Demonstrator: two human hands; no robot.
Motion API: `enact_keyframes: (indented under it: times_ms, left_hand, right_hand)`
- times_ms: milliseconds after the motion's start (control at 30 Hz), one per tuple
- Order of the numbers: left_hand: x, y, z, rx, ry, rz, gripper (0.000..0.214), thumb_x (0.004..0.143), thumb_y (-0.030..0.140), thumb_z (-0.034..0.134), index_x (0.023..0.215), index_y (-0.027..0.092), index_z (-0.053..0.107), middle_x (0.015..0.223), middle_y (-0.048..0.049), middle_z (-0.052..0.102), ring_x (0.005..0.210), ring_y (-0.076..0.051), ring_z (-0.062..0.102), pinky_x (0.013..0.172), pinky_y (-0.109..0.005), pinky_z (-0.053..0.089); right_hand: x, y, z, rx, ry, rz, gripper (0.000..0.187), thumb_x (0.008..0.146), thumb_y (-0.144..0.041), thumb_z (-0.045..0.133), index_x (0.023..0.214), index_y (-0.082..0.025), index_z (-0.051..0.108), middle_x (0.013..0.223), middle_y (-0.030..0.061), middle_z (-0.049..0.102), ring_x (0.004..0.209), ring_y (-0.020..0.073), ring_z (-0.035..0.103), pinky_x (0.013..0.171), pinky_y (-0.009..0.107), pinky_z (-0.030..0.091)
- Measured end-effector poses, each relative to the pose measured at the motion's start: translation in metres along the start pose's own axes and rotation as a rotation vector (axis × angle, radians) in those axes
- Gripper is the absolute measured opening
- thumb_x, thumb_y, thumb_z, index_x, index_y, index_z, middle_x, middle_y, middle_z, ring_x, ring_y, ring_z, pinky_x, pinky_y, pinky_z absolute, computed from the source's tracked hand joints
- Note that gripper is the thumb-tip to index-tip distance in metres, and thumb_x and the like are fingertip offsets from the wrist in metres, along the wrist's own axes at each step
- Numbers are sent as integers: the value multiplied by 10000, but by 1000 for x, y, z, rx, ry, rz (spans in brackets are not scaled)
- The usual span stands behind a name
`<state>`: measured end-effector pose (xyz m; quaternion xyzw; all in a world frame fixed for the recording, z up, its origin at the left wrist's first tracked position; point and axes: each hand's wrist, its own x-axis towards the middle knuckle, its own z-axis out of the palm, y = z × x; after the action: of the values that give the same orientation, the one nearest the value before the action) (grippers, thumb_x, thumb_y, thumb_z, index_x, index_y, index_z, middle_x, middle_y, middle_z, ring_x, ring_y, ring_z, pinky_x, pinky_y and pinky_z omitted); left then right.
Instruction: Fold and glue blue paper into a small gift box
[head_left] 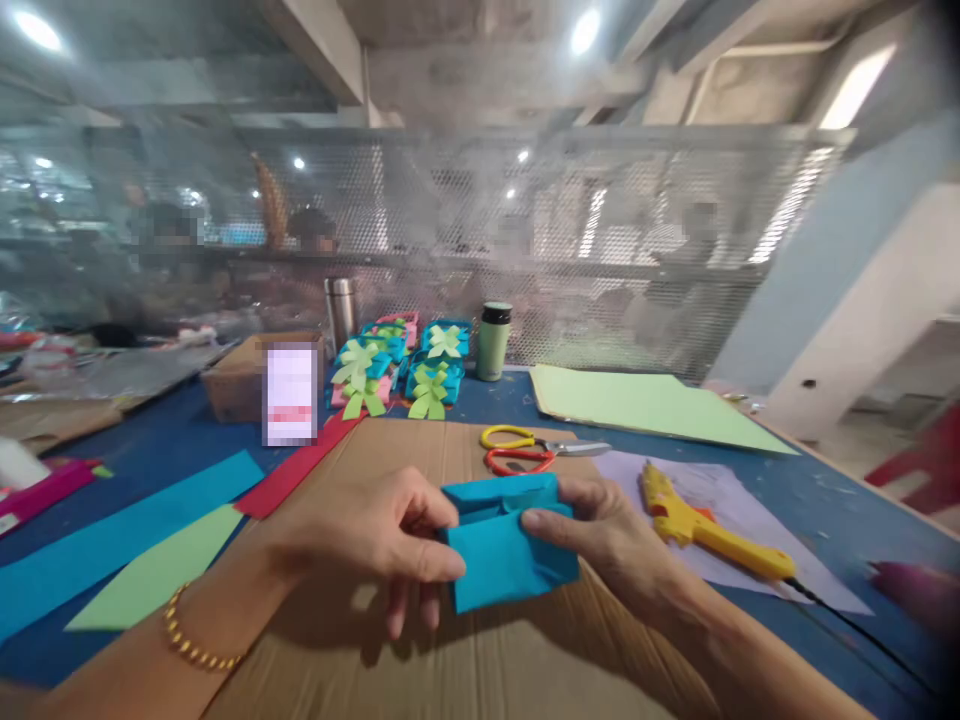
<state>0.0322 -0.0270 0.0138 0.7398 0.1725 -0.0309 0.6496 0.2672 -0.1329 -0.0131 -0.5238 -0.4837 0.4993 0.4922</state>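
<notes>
Both hands hold a small folded blue paper box (pixel 504 545) just above a sheet of brown cardboard (pixel 450 660). My left hand (pixel 375 545) pinches its left side, thumb on the front and fingers curled behind. My right hand (pixel 600 530) grips the right side, with the thumb pressed on the front flap. A gold bracelet (pixel 191 640) sits on my left wrist.
Scissors with yellow and orange handles (pixel 525 450) and a yellow glue gun (pixel 705 530) lie to the right. Finished blue boxes with green bows (pixel 405 365) stand at the back beside a green cup (pixel 493 340) and a steel flask (pixel 341 310). Blue, green and red paper strips (pixel 135 540) lie left; green sheets (pixel 645 400) lie right.
</notes>
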Motion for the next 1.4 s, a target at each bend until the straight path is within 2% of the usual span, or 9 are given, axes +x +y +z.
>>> enact_keyframes:
  times_ms: [233, 467, 567, 633, 700, 933, 1100, 1267, 1400]
  left_hand:
    - [10, -5, 8, 61, 115, 32, 124, 785, 248, 631, 714, 146, 633, 624, -67, 733, 395, -106, 605, 384, -161, 420]
    - [8, -3, 2, 51, 159, 148, 277, 854, 441, 666, 950, 212, 541, 718, -30, 731, 429, -113, 609, 363, -161, 392]
    - [3, 4, -4, 123, 335, 201, 307, 900, 492, 600, 962, 192, 599, 646, -9, 672, 434, -113, 571, 393, -194, 416]
    - [1, 9, -7, 135, 505, 275, 319, 904, 482, 600, 822, 174, 609, 638, 5, 608, 526, -111, 557, 481, -208, 451]
    - [2, 12, -6, 143, 547, 275, 303, 889, 454, 633, 815, 160, 630, 748, -10, 618, 643, -114, 564, 607, -227, 471]
    - [14, 5, 17, -205, 532, 82, 482, 845, 468, 649, 1210, 165, 563, 879, -25, 613, 761, -158, 561, 663, -268, 436]
    - [18, -1, 22, -325, 406, 164, 302, 805, 378, 708, 1005, 160, 645, 907, -29, 622, 825, -158, 558, 721, -264, 432]
    - [21, -5, 23, -309, 442, 188, 305, 705, 368, 797, 882, 155, 671, 808, -4, 620, 751, -145, 538, 693, -262, 422]
    - [22, -5, 25, -230, 440, 176, 326, 734, 413, 763, 902, 140, 705, 791, -17, 644, 718, -149, 542, 682, -278, 428]
  right_hand:
    - [-2, 0, 2, 51, 21, -73, 445, 584, -499, 887, 792, -127, 757, 739, 23, 670, 634, 101, 557, 625, 229, 464]
    - [-1, 1, 0, 57, 43, -144, 442, 625, -520, 860, 809, -135, 745, 696, 3, 623, 614, 96, 522, 597, 222, 432]
    - [-1, -2, 1, 36, 46, -169, 427, 642, -517, 851, 778, -132, 725, 697, 5, 620, 596, 93, 520, 578, 222, 435]
    - [-2, -3, 2, 19, 52, -184, 404, 665, -505, 841, 768, -135, 718, 716, 12, 630, 607, 95, 529, 587, 226, 453]
    - [-3, -4, 3, 2, 64, -177, 383, 690, -501, 827, 778, -143, 722, 725, 15, 643, 622, 103, 542, 606, 234, 477]
    - [-4, -1, 4, -171, 127, -219, 365, 745, -516, 772, 870, -173, 775, 841, 52, 719, 732, 174, 626, 684, 299, 549]
    - [-7, 3, 4, -343, 124, -237, 341, 800, -522, 721, 877, -196, 787, 805, 30, 705, 720, 167, 594, 647, 271, 522]
    - [-7, 3, 6, -358, 139, -220, 349, 795, -535, 718, 869, -202, 793, 723, 12, 670, 649, 144, 551, 591, 249, 481]
    - [-5, 1, 8, -311, 158, -173, 369, 767, -535, 738, 842, -176, 780, 709, 20, 666, 618, 134, 547, 559, 234, 462]
